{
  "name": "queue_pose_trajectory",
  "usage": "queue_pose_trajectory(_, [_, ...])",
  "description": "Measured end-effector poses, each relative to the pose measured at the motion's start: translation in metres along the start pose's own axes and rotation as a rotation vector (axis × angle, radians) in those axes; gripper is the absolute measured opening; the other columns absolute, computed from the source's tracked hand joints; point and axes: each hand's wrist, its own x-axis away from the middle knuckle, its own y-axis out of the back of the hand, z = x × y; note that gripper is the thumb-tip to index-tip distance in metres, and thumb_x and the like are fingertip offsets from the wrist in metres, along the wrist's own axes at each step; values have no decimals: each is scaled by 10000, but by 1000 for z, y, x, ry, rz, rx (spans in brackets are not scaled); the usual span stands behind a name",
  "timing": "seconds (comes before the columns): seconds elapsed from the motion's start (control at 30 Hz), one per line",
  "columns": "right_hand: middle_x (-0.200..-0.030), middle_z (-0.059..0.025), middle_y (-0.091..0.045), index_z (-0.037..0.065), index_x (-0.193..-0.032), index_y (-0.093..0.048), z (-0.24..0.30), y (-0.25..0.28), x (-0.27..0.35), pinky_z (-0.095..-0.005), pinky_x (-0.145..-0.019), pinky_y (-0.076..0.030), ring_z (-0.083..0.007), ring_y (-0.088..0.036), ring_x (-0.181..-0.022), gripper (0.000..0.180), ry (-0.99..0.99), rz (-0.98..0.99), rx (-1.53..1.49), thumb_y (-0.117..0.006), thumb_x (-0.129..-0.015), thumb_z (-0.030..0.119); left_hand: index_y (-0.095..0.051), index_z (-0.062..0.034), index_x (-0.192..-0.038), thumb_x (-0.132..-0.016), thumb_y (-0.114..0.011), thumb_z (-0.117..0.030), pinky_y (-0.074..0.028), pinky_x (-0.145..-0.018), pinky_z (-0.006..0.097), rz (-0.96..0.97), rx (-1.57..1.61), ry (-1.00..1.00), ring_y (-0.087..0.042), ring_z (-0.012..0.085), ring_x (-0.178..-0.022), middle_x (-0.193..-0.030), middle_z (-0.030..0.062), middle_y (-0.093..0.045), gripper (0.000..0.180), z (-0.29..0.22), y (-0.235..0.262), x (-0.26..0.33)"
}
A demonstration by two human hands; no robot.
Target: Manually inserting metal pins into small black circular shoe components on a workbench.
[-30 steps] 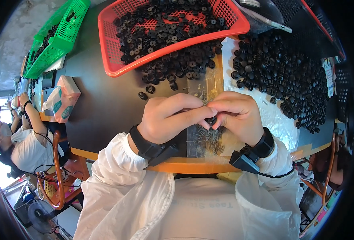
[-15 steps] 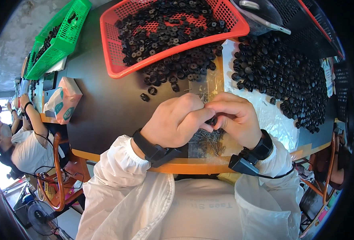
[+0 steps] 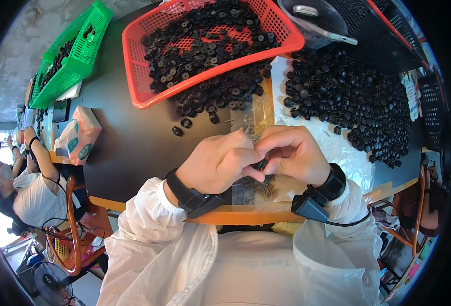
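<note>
Fingertips together over the table's near edge, my left hand (image 3: 218, 160) and my right hand (image 3: 298, 157) pinch one small black plastic part (image 3: 260, 164) between them. Fingers cover most of it, so its shape is hard to make out. Under my hands lies a loose heap of thin metal pins (image 3: 266, 192) on clear film and tape. Just beyond my left hand are a few loose black rings (image 3: 186, 123) on the dark tabletop (image 3: 134, 153).
A red basket (image 3: 215, 68) of black discs stands ahead, with more spilled before it. To the right, black capped parts (image 3: 358, 102) are piled on a white sheet (image 3: 345, 148). At left are a tissue pack (image 3: 85, 133), a green basket (image 3: 75, 58) and a seated person (image 3: 39, 196).
The view has shifted slightly, so the baskets and piles sit a little further left. My hands stay together on the black part, with a small shift of the fingers.
</note>
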Motion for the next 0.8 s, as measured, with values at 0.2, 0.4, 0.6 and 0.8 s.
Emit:
queue_pose_trajectory(0.2, [-987, -33, -581, 6, -1025, -636, 6, -2, -2, -252, -764, -542, -117, -619, -916, 243, -147, 120, 22, -707, -800, -53, -537, -26, -987, -838, -672, -99, -505, -537, 345, 33, -135, -123, -588, 250, -649, -833, 99, -525, 214, 1, 3, 3])
queue_pose_trajectory(0.4, [-987, -38, -582, 1, -981, -655, 1, -6, 0, -248, -784, -537, -120, -624, -917, 227, -167, -32, 70, -628, -793, -123, -560, -20, -912, -916, -621, -41, -533, -605, 357, 227, -216, -49, -639, 266, -699, -840, 98, -569, 65, -3, 10, -5])
queue_pose_trajectory(0.6, [-900, -91, -703, 72, -978, -745, 31, 7, -13, -362, -784, -500, -277, -641, -853, 320, 333, -36, 845, -784, -663, 29, -602, -32, -1011, -749, -709, -182, -494, -561, 335, -117, -244, -232, -597, 240, -700, -906, 81, -595, 320, 1, 9, -7])
queue_pose_trajectory(0.8, [-981, -72, -679, 101, -1088, -728, 59, 73, 11, -391, -882, -458, -290, -575, -959, 305, 297, -676, 1606, -722, -785, 65, -724, -97, -1045, -665, -766, -62, -456, -525, 286, -219, -445, 14, -561, 186, -554, -642, 18, -603, 383, 3, 34, -1])
